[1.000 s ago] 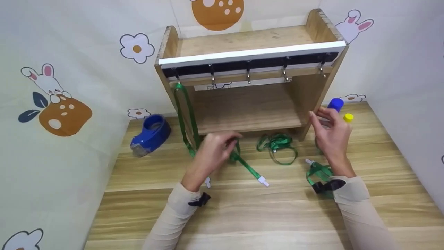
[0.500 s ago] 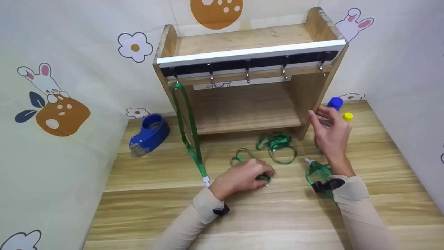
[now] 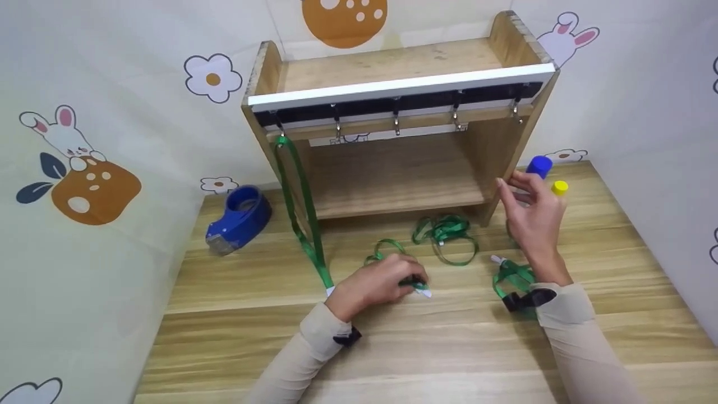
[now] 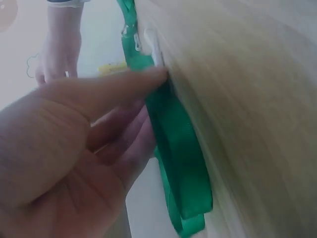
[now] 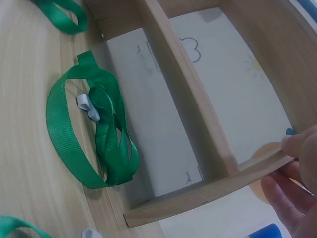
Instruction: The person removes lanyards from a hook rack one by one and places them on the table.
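My left hand point(image 3: 387, 280) lies on the table and pinches a green lanyard point(image 3: 382, 247) close to its white clip point(image 3: 425, 292). In the left wrist view the thumb and fingers point(image 4: 138, 134) close on the strap point(image 4: 178, 158) against the wood. My right hand point(image 3: 533, 216) holds the front edge of the right side panel of a wooden shelf point(image 3: 392, 179); its fingertips point(image 5: 297, 144) sit on that edge. Another green lanyard point(image 3: 303, 213) hangs from the leftmost hook. A bundled lanyard point(image 3: 446, 233) point(image 5: 94, 139) lies by the shelf's foot.
A third green lanyard point(image 3: 510, 275) lies beside my right wrist. A blue tape dispenser point(image 3: 241, 216) stands left of the shelf. A blue cap point(image 3: 540, 166) and a yellow cap point(image 3: 559, 188) show behind my right hand. Several bare hooks point(image 3: 396, 120) line the shelf's rail.
My left hand came away from the shelf's foot toward me, onto the lanyard's clip end, then shifted slightly left. The right hand stayed on the shelf's side.
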The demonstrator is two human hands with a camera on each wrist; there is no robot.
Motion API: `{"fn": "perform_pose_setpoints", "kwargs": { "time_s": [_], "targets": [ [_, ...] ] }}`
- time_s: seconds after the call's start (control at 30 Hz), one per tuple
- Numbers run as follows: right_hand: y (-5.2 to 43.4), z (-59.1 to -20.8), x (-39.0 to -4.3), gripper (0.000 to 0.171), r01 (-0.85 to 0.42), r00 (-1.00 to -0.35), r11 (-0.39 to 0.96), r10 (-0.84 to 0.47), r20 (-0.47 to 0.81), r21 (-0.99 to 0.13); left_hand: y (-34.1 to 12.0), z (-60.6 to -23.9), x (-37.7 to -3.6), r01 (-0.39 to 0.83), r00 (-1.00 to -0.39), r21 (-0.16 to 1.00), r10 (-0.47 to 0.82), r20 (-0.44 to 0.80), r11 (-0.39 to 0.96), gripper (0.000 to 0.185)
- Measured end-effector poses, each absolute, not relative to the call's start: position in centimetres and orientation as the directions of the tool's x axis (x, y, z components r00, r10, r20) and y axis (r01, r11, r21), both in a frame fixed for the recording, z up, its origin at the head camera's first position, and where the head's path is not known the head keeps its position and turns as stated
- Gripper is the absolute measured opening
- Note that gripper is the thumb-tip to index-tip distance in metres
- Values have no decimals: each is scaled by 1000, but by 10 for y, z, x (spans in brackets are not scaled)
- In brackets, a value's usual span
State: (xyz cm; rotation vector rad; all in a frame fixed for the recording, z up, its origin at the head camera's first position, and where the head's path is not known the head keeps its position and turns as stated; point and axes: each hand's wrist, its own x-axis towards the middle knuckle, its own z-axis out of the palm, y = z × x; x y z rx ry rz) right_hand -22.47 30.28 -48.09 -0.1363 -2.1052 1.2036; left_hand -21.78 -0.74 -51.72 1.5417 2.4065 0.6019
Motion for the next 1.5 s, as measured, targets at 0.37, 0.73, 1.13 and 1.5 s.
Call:
{"fn": "perform_pose_setpoints", "kwargs": {
  "time_s": [0.37, 0.73, 1.13, 1.5],
  "targets": [
    [301, -481, -224, 39, -221, -762, 560, 412, 500, -798, -10, -519, -238, 775, -499, 481, 864, 67, 411, 25],
    [303, -479, -226, 34, -237, -746, 547, 427, 511, -803, -15, -518, -242, 778, -508, 465, 859, 69, 423, 26],
    [300, -482, -226, 37, -227, -754, 555, 420, 505, -801, -77, -436, -227, 777, -630, 428, 563, 535, 463, 31],
    [302, -483, -227, 34, -287, -720, 560, 408, 561, -777, -174, -417, -243, 456, -808, 676, -50, 587, 578, 29]
  ]
}}
